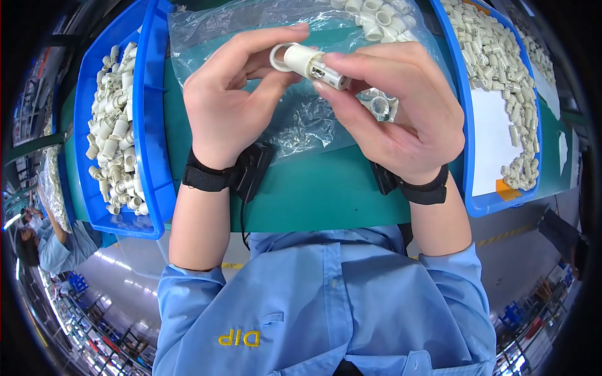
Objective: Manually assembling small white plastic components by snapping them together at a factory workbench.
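Observation:
In front of me, above the table, my left hand (232,94) pinches a white plastic sleeve (298,59) between thumb and fingers. A thin white ring (278,57) stands out at the sleeve's left end. My right hand (401,103) grips a white cylindrical insert (330,76) with thumb and index finger; metal contacts show in its slot. The insert meets the sleeve's right end, partly inside it as far as I can see. Another round whitish part (380,106) shows under my right fingers; whether the hand holds it, I cannot tell.
A clear plastic bag (295,131) lies on the green table (313,200), with several white sleeves (379,15) at its far end. Blue trays of small white parts stand left (147,125) and right (469,156). A person (66,244) handles a bag at far left.

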`<action>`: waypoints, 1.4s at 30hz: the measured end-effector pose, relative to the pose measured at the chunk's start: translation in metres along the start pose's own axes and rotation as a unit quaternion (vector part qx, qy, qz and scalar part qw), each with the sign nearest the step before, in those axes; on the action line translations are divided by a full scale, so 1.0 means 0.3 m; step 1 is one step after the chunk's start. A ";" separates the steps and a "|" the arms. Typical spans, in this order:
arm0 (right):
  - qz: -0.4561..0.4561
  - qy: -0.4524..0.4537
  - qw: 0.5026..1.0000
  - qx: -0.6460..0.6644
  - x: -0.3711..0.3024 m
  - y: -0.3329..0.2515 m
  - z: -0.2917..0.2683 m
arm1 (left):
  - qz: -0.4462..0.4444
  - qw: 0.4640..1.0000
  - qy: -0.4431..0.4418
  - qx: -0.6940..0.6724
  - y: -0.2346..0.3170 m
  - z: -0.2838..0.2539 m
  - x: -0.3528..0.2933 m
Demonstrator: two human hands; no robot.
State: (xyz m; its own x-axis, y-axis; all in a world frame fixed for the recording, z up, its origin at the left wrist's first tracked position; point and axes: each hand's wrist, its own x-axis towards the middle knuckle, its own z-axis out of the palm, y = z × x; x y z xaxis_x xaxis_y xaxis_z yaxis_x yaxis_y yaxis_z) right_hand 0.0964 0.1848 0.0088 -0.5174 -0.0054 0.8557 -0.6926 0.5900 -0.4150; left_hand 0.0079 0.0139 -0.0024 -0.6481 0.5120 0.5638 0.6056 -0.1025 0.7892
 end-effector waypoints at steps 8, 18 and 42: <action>-0.008 0.010 1.000 -0.023 -0.014 -0.006 0.020 | 0.006 1.000 0.012 -0.024 -0.001 0.011 -0.006; 0.019 0.017 0.994 -0.108 -0.037 -0.034 0.051 | 0.041 0.995 0.031 0.086 -0.024 0.007 -0.004; 0.241 -0.004 0.965 0.100 0.012 -0.075 -0.001 | 0.092 0.994 0.015 0.063 -0.006 0.014 -0.008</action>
State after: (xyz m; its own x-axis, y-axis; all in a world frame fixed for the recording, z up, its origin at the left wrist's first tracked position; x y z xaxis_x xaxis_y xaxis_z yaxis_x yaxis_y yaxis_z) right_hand 0.1105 0.1718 0.0213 -0.8066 0.2249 0.5467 -0.4532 0.3585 -0.8162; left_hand 0.0104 0.0165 -0.0063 -0.5328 0.4687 0.7046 0.7669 -0.0845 0.6361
